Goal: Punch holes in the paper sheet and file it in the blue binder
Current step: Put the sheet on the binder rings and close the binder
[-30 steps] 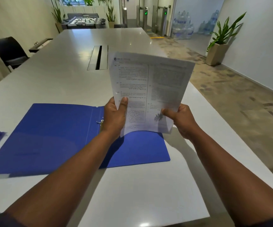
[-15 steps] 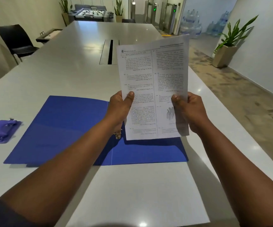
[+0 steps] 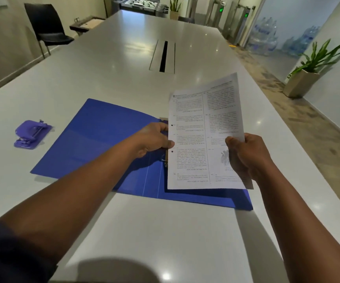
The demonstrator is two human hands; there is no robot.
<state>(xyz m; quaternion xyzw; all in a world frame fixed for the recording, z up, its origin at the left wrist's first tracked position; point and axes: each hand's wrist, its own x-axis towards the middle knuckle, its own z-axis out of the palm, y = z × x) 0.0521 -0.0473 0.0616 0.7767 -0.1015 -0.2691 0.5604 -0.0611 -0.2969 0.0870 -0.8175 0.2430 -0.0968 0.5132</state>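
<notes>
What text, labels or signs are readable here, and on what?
Paper sheet: two columns of print with a header line and a small logo, all too blurred to read.
Purple hole punch: no marking visible.
Blue binder: no label visible.
Gate posts at the far end: lit green symbols, too small to make out.
Nothing in view can be quoted.

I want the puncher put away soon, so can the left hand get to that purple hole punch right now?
Probably yes: the purple plastic hole punch sits apart on bare white table, left of the open blue binder. But the left hand is busy at the binder's metal clip.
</notes>
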